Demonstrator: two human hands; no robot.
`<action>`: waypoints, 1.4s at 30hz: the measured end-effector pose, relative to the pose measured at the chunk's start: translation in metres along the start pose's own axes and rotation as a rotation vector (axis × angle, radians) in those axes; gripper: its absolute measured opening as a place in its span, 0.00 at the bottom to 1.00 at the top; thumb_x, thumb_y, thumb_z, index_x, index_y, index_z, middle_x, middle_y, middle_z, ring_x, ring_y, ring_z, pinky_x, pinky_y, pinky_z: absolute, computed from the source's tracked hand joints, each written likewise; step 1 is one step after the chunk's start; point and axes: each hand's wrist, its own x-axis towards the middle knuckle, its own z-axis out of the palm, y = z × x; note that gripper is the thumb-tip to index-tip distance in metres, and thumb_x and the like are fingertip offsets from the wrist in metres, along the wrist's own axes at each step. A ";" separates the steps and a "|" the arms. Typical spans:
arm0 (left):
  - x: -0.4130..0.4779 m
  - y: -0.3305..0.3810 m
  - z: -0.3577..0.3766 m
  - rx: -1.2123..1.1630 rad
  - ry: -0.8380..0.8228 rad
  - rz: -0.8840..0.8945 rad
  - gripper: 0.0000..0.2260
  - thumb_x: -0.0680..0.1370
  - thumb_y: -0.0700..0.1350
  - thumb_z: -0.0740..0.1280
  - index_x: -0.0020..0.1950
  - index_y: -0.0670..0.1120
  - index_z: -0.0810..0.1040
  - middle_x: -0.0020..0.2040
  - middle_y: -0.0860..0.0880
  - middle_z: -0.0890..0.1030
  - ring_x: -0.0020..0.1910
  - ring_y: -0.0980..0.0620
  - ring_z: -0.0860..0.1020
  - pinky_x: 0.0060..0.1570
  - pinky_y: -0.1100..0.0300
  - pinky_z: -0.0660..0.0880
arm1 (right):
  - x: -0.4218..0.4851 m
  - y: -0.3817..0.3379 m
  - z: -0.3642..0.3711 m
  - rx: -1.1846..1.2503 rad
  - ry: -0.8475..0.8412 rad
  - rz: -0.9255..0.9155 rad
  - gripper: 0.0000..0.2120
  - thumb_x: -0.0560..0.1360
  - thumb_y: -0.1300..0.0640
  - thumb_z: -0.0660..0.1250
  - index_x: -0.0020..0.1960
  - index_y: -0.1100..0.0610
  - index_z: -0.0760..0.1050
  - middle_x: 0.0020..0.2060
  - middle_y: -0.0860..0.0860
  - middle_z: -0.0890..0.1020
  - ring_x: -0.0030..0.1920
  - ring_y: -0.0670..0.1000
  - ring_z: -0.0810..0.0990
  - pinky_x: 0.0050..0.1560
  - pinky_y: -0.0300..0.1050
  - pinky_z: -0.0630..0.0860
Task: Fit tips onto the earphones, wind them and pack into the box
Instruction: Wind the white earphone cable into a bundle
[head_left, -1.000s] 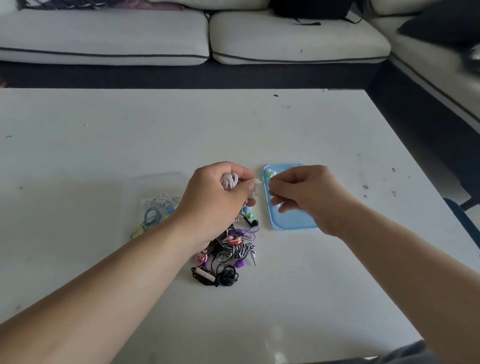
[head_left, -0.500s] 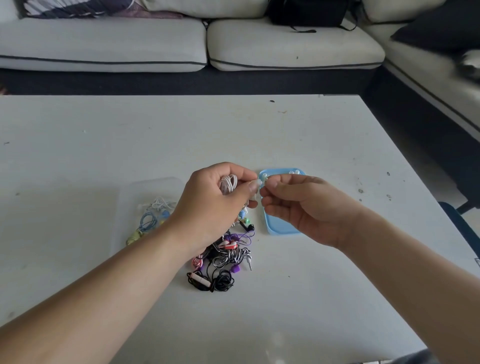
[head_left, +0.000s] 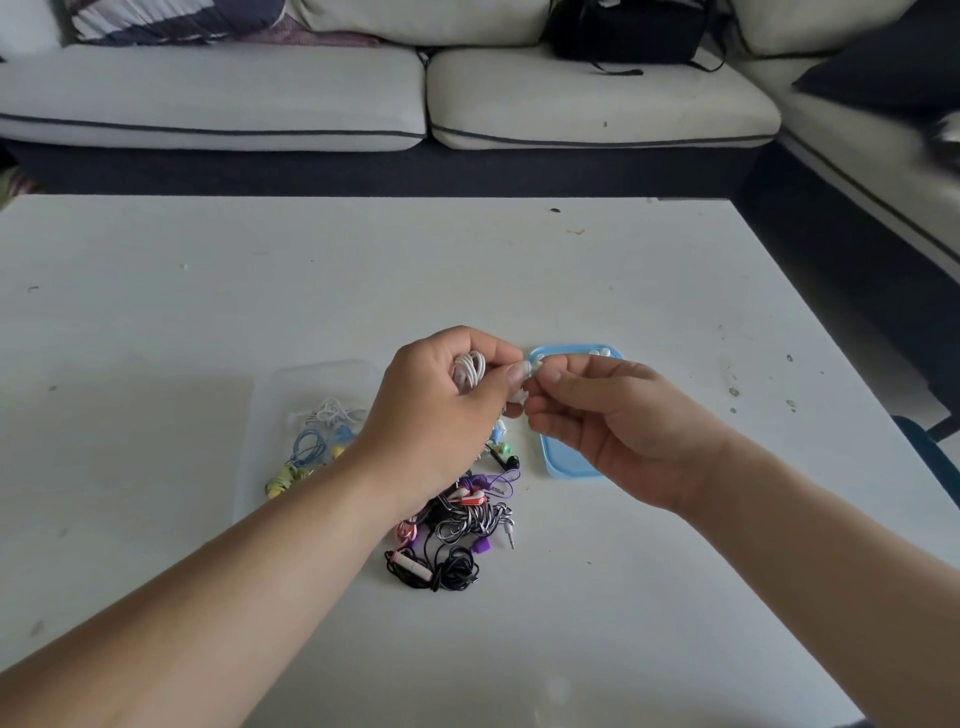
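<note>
Where my two pinches meet, right hand (head_left: 613, 415) nips a tip (head_left: 532, 368), left hand (head_left: 441, 410) clasps coiled earphones (head_left: 470, 369): light and limp, I judge, best held close behind the tip.

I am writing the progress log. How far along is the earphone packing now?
Done: a few wound earphones lie in the clear box. In hand: the left hand grips a coiled white earphone; the right hand pinches a tip at its bud. Left: the pile of earphones on the table, unpacked.
</note>
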 end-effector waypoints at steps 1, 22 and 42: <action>0.000 0.000 0.000 0.011 0.006 0.001 0.02 0.79 0.42 0.74 0.50 0.47 0.85 0.34 0.56 0.85 0.29 0.63 0.81 0.30 0.72 0.72 | 0.000 0.001 0.001 0.001 0.000 -0.005 0.08 0.82 0.65 0.62 0.47 0.64 0.78 0.38 0.56 0.84 0.39 0.49 0.86 0.42 0.38 0.82; -0.001 -0.003 0.001 0.095 0.072 0.071 0.01 0.79 0.42 0.74 0.49 0.49 0.85 0.37 0.50 0.86 0.36 0.54 0.83 0.34 0.72 0.75 | 0.002 0.012 0.011 -0.080 0.198 -0.166 0.06 0.78 0.67 0.69 0.52 0.69 0.81 0.40 0.59 0.85 0.38 0.51 0.84 0.42 0.42 0.83; 0.001 -0.001 0.002 -0.088 -0.015 -0.041 0.03 0.77 0.45 0.76 0.49 0.49 0.85 0.36 0.50 0.86 0.32 0.58 0.83 0.33 0.60 0.77 | 0.005 0.001 -0.005 0.049 0.049 -0.028 0.05 0.79 0.65 0.65 0.52 0.63 0.79 0.41 0.57 0.82 0.39 0.53 0.82 0.41 0.45 0.81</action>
